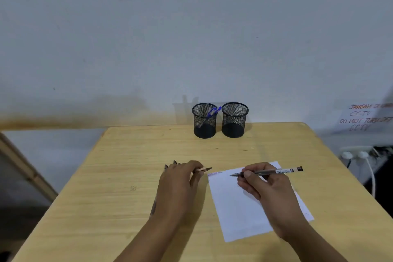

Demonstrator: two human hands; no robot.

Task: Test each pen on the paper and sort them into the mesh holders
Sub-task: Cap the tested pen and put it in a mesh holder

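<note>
Pens number at least three: a blue pen point(213, 112) leaning in the left of two mesh holders point(204, 120), a grey pen point(269, 171) pinched by the right hand point(266, 194) with its tip over the single sheet of paper point(234, 208), and a cap point(205, 169) or short pen gripped by the left hand point(177, 185) just beside the sheet. The right holder point(234, 119) stands next to the left one.

Mesh holders: two, upper centre point(204, 120) point(234, 119)
Blue pens: one, in the left holder point(213, 111)
Pens in hands: at least two point(268, 172) point(202, 169)
Paper sheets: one, lower right point(240, 208)
Hands: two point(177, 185) point(269, 193)
</note>
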